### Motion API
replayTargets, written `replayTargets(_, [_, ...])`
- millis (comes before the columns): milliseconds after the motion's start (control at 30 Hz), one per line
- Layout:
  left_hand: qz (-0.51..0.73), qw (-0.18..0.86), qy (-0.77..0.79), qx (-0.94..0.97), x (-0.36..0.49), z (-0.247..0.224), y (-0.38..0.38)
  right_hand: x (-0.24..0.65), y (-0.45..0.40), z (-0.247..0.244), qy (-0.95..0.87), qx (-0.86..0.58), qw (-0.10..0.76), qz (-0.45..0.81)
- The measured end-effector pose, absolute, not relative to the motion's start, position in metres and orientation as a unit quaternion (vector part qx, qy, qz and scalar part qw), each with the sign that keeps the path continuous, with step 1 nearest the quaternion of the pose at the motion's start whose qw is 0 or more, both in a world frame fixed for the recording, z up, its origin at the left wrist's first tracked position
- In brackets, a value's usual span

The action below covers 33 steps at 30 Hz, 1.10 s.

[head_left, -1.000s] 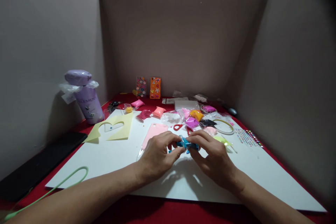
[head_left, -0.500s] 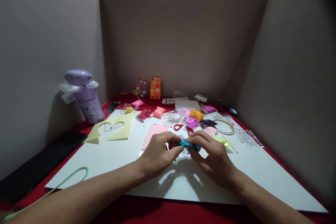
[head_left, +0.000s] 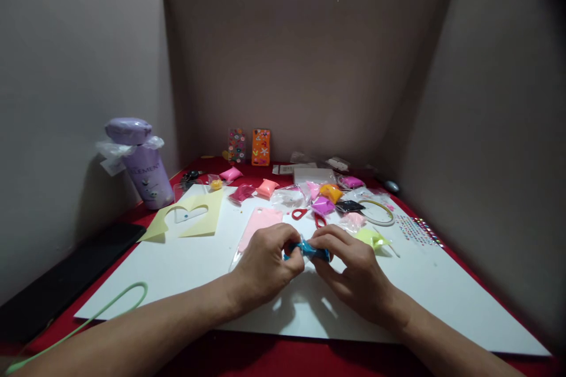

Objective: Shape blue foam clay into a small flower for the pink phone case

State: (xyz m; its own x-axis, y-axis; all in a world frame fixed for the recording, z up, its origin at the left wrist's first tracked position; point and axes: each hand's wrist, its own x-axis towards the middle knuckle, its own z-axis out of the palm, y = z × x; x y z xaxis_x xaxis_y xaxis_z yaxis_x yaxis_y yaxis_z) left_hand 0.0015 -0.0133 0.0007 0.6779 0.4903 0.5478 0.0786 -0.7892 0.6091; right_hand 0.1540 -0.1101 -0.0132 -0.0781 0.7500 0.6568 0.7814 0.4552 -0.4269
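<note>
A small blue packet [head_left: 315, 251] with clear wrapping is held between both hands above the white board [head_left: 177, 283]. My left hand [head_left: 268, 259] pinches its left end with thumb and curled fingers. The right end is gripped by the thumb and fingers of my right hand [head_left: 356, 268]. Just beyond my left hand lies a pink phone case [head_left: 260, 225]. Red-handled scissors [head_left: 299, 214] rest behind the packet, partly hidden. A yellow-green packet [head_left: 372, 239] lies beside my right hand.
Coloured packets, including orange [head_left: 331, 192] and purple [head_left: 323, 206], lie behind the hands. Yellow cut paper [head_left: 206, 221] and a purple bottle [head_left: 149, 179] are at left. A tape ring [head_left: 379, 213] and gem stickers [head_left: 413, 231] are at right. Two decorated cases, one orange [head_left: 260, 147], stand at the back.
Both hands have shifted slightly left with the blue packet. My left fingers have curled more tightly over its left end.
</note>
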Motion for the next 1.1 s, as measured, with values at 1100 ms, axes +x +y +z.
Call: replayTargets(1100, [0.355,0.282,0.046,0.890,-0.005,0.007,-0.005,0.167,-0.101,-0.016,-0.609,-0.556,0.513,0.239])
